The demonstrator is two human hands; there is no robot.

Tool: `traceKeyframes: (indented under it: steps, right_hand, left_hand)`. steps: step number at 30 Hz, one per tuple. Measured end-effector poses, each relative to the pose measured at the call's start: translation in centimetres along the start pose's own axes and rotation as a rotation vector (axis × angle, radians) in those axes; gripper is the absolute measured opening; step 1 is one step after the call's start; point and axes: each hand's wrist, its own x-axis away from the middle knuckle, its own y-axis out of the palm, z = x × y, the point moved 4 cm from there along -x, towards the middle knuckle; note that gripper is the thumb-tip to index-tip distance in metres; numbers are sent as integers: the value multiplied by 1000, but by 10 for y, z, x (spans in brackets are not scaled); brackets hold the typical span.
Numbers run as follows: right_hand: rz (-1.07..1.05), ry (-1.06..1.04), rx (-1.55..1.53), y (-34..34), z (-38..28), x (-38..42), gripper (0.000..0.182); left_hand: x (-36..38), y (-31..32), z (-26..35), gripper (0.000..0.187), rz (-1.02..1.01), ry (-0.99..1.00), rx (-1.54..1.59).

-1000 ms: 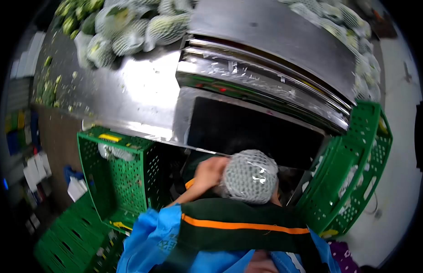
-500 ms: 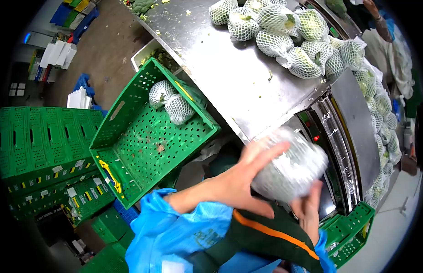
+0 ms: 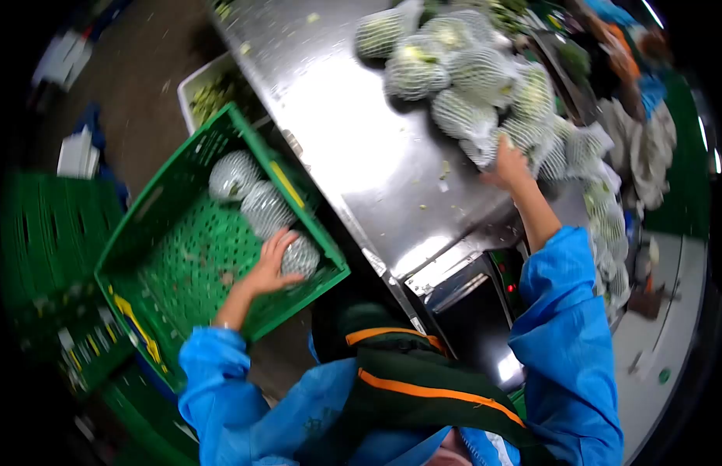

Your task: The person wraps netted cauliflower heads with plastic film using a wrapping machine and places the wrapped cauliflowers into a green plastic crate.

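My left hand (image 3: 268,268) is inside the green crate (image 3: 295,198), its fingers spread against a film-wrapped, netted vegetable head (image 3: 300,258). Two more wrapped heads, one of them a wrapped head (image 3: 265,208) just beyond, lie in a row along the crate's right wall. Over the steel table, my right hand (image 3: 508,165) is at the near edge of a pile of pale green vegetable heads in white nets (image 3: 481,74). Its fingers are closed at a netted head (image 3: 479,147); the fingertips are partly hidden by the net.
A wrapping machine (image 3: 473,311) with a red light stands at the near end of the steel table (image 3: 330,116). Beyond the crate is a white bin (image 3: 210,85) of green trimmings. Stacked green crates (image 3: 58,233) stand at left. Another person's arm (image 3: 621,62) shows at upper right.
The wrapped head that was between both hands by the machine is now in the crate at my left hand. My right hand has moved up to the netted pile. The view has shifted.
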Motion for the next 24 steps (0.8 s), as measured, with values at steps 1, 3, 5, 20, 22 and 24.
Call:
traceKeyframes:
  steps: [1,3,5,20,22,24]
  right_hand:
    - [106,-96,4,-5,-4,-1,88]
    - [74,-145,-78,-25,-6,-4,68]
    - [133,-283,-235,-40,15,-13,56]
    - [661,-276,-487,-9,265,295,46]
    - [708,-168,-519,19,285,310,46]
    - [766,-65,-478,15,284,330,43]
  left_hand:
    - [-6,-4,-6,89,-15,-47,-23]
    - [-12,-14,-3,89,-22,-213,26]
    - [-16,-18,5,87,64,-211,197]
    - [-64,-79,202,34,796,127,-49]
    - [-95,-56,298,25,623,412,-31]
    - [-127,-10,362,29,410,750,-42]
